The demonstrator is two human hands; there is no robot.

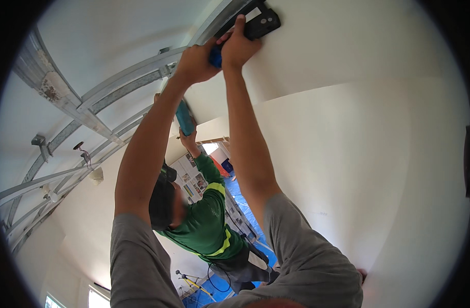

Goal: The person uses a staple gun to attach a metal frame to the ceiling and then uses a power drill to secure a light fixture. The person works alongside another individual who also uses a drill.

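Note:
Both my arms reach up overhead to the metal ceiling framing, where it meets the white wall. My left hand and my right hand are close together, wrapped round a black-and-blue hand tool whose exact kind I cannot make out. Its black block end, with two round grey spots, sticks out past my right hand against the wall, and a blue part shows between my hands. My right thumb points up along the tool. My fingers partly hide the tool, which lies beside a grey metal channel.
A co-worker in a green top with yellow bands stands below, holding up a teal tool. Curved metal ceiling channels run along the left, with wires hanging. Blue sheeting and a yellow-legged tripod are farther down.

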